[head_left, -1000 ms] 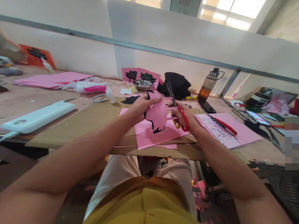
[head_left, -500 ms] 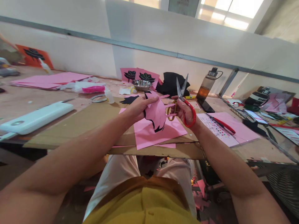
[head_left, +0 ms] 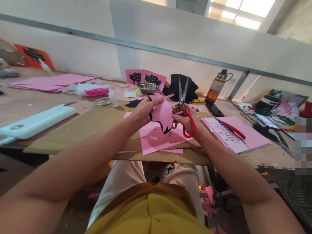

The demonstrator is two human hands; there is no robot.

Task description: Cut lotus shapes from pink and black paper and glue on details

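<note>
My left hand (head_left: 147,110) pinches a pink paper cutout (head_left: 162,112) with black edges, raised over the cardboard (head_left: 90,123). In my right hand (head_left: 188,118) are red-handled scissors (head_left: 188,123), their blades pointing up and slightly parted beside the cutout's right side. My right fingertips are close to the cutout's narrow strips; whether they touch them is unclear. Beneath both hands a pink sheet (head_left: 151,143) lies on the cardboard. A black cut piece (head_left: 133,103) is just behind my left hand.
Behind the hands are a metal bowl (head_left: 148,87), black material (head_left: 182,86) and a bottle (head_left: 216,87). A phone (head_left: 214,110) and a pink stack with a red-handled tool (head_left: 234,128) are at the right. A white case (head_left: 39,121) and pink sheets (head_left: 51,82) are at the left.
My right hand and the scissors have shifted left, closer to the cutout. The blades now stand more upright. The cutout has moved slightly left and up.
</note>
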